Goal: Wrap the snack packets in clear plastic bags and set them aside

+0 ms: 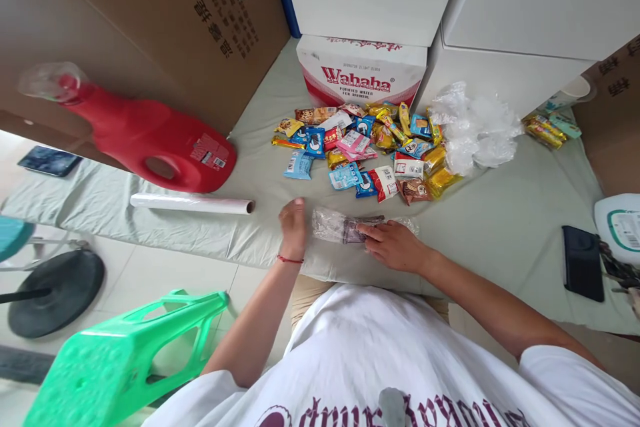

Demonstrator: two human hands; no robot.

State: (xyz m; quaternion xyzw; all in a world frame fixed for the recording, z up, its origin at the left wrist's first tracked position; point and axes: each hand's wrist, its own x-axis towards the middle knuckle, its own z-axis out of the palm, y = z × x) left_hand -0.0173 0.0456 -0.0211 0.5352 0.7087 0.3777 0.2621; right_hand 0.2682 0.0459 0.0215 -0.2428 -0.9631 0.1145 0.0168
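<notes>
My right hand (397, 245) is over a small dark purple snack packet (351, 232), with its fingers closed on the packet's right part. The packet lies on, or inside, crinkled clear plastic (327, 224) near the table's front edge; I cannot tell which. Part of the plastic shows beyond my right hand, and the rest is hidden under it. Just left of the plastic, my left hand (293, 230) is held up, apart from it. It wears a red cord at the wrist, and it looks open with nothing in it. Assorted wrapped snacks (354, 147) are heaped behind both hands.
Clear plastic bags (473, 127) sit right of the snacks, before a Wahaha carton (363, 73) and white boxes. A white roll (193, 203) and a red jug (165, 137) lie to the left. A black phone (583, 263) is right; a green stool (125, 353) stands below.
</notes>
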